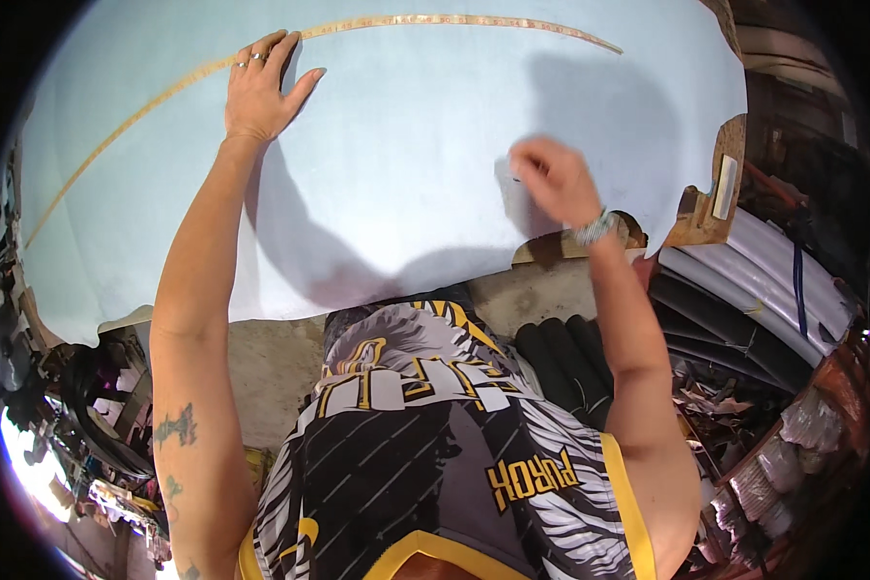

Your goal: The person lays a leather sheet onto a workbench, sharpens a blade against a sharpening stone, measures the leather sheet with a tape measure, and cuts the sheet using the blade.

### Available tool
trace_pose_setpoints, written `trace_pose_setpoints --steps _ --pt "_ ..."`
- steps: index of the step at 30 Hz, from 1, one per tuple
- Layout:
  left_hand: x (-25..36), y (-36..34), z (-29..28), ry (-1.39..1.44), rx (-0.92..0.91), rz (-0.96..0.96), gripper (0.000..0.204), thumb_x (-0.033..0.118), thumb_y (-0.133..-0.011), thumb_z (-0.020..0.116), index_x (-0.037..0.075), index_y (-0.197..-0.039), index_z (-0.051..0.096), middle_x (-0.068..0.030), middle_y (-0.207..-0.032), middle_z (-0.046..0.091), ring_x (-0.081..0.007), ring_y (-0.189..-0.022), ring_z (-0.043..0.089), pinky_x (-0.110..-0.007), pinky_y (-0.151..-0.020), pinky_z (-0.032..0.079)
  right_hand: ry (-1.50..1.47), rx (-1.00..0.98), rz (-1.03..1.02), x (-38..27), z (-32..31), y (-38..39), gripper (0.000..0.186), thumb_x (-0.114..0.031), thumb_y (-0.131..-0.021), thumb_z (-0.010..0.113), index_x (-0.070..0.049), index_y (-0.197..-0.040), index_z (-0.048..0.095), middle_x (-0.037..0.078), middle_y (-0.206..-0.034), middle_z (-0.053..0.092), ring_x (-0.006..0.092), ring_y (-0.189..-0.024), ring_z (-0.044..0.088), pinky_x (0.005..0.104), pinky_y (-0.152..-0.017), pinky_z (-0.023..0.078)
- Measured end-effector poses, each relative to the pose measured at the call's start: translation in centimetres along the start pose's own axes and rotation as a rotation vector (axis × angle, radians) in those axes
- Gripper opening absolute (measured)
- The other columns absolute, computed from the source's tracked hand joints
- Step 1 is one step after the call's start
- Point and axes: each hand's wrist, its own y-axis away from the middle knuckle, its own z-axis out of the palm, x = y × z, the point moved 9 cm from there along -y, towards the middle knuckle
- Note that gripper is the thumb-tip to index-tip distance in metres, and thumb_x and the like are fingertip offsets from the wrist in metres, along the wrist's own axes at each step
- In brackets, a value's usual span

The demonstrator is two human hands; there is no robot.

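A large pale blue hide-shaped sheet [406,145] covers a wooden board [715,222]. A yellow measuring tape [435,19] lies across its far part. My left hand [266,87], with rings on it, rests on the sheet with its fingertips on the tape, thumb spread out. My right hand [551,179] is over the right half of the sheet, slightly blurred, with fingers curled. Something small and dark shows near its fingertips, too unclear to name. My right wrist wears a band [594,228].
Grey and black rolls of material [735,300] lie at the lower right, with more dark rolls [561,358] beside my body. Wrapped bundles [807,425] are stacked at the right. A small pale bar [725,188] sits on the board's right edge. Cluttered material lines the left.
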Motion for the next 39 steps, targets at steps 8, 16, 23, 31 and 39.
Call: trace_pose_setpoints --steps 8,16,23,31,39 --pt "0.4 -0.4 -1.1 0.014 0.061 0.066 0.066 0.057 -0.092 0.065 0.011 -0.139 0.058 -0.009 -0.142 0.055 -0.0304 -0.129 0.05 -0.044 -0.11 0.042 0.101 0.034 -0.076 -2.9 5.3 4.4 0.003 -0.006 -0.086 0.067 -0.005 -0.088 0.066 0.011 -0.084 0.064 0.031 -0.08 0.065 0.0413 -0.068 0.053" --pt "1.2 -0.4 -2.0 0.078 0.015 -0.002 0.064 0.051 -0.091 0.068 0.011 -0.139 0.058 -0.0091 -0.141 0.054 -0.0298 -0.129 0.049 -0.044 -0.109 0.041 0.147 0.146 -0.177 -3.5 4.9 -2.2 0.007 0.002 -0.083 0.067 -0.002 -0.086 0.062 0.013 -0.083 0.061 0.033 -0.073 0.062 0.0426 -0.064 0.052" --pt "0.5 0.0 -2.0 0.155 -0.046 -0.054 0.065 0.048 -0.09 0.071 0.013 -0.142 0.055 -0.0073 -0.143 0.052 -0.0301 -0.132 0.047 -0.045 -0.112 0.04 0.222 0.151 -0.261 -6.3 6.3 -14.5 0.003 -0.004 -0.088 0.065 -0.001 -0.088 0.063 0.014 -0.088 0.063 0.035 -0.087 0.063 0.0473 -0.074 0.054" --pt "0.1 -0.9 -1.0 0.165 -0.113 -0.078 0.065 0.056 -0.094 0.062 0.014 -0.144 0.053 -0.0049 -0.144 0.05 -0.0268 -0.135 0.044 -0.044 -0.116 0.036 -0.155 0.23 0.017 -2.9 2.6 -21.5 0.014 -0.009 -0.091 0.066 0.001 -0.101 0.069 0.012 -0.087 0.07 0.0239 -0.073 0.067 0.0359 -0.068 0.055" --pt "-0.9 0.9 -0.2 0.33 0.076 -0.138 0.071 0.05 -0.083 0.075 0.005 -0.134 0.058 -0.0181 -0.136 0.058 -0.039 -0.131 0.049 -0.052 -0.111 0.039 -1.417 0.209 0.359 5.1 4.5 -17.9 0.013 -0.016 -0.097 0.06 -0.005 -0.089 0.058 0.007 -0.088 0.063 0.0186 -0.076 0.059 0.0351 -0.074 0.056"
